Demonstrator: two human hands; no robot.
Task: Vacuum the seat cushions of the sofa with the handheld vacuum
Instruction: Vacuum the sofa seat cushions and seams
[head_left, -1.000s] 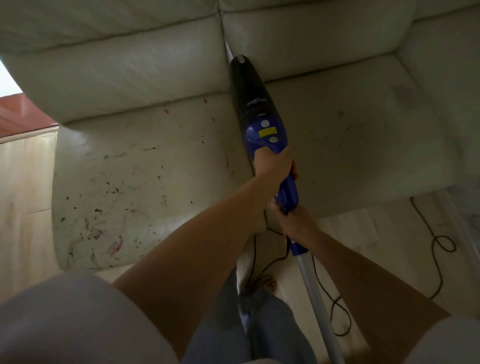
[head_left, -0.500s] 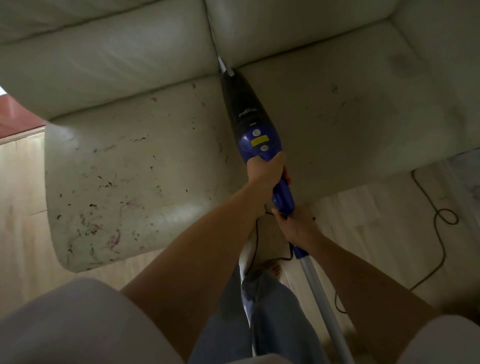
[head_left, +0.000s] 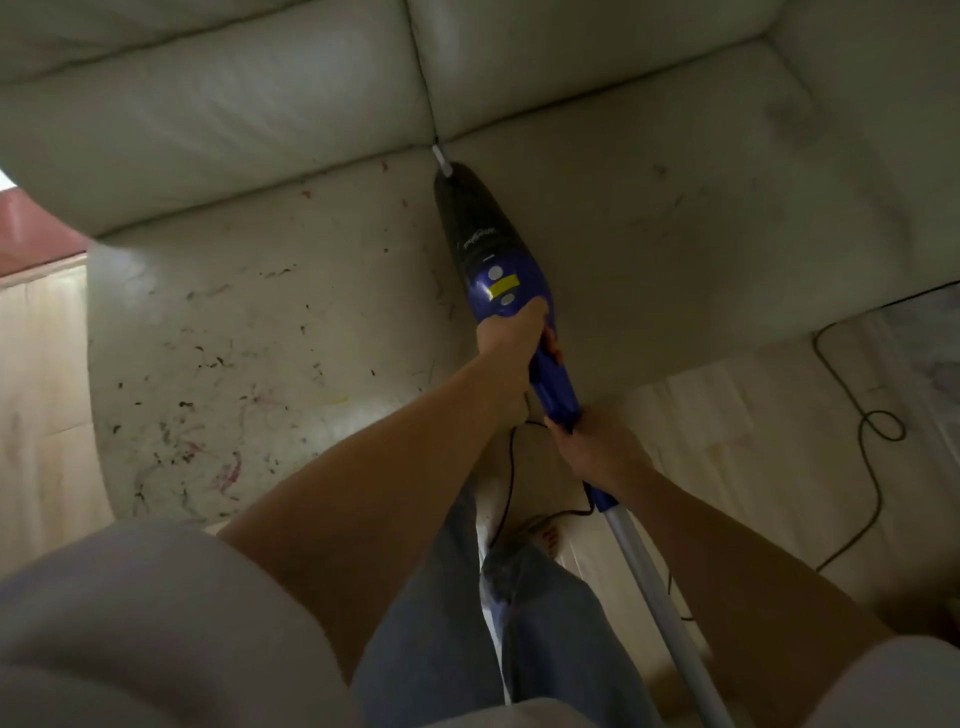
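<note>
A blue and black handheld vacuum (head_left: 488, 260) lies along the seam between two pale sofa seat cushions, its narrow nozzle tip at the back crease. My left hand (head_left: 511, 338) grips the vacuum's handle just behind the yellow label. My right hand (head_left: 597, 441) grips the handle's lower end, above a grey tube (head_left: 654, 608). The left seat cushion (head_left: 249, 353) is strewn with dark crumbs and pink marks. On the right seat cushion (head_left: 701, 249) there are only a few faint specks.
The sofa's back cushions (head_left: 234, 104) rise behind the seats. A black power cord (head_left: 878, 431) loops over the pale wooden floor (head_left: 727, 441) at the right and trails under my hands. My legs in jeans (head_left: 467, 623) stand close to the sofa's front edge.
The vacuum has drawn back from the back cushions, so its nozzle tip now sits at the rear crease of the seats. Both hands keep their grip.
</note>
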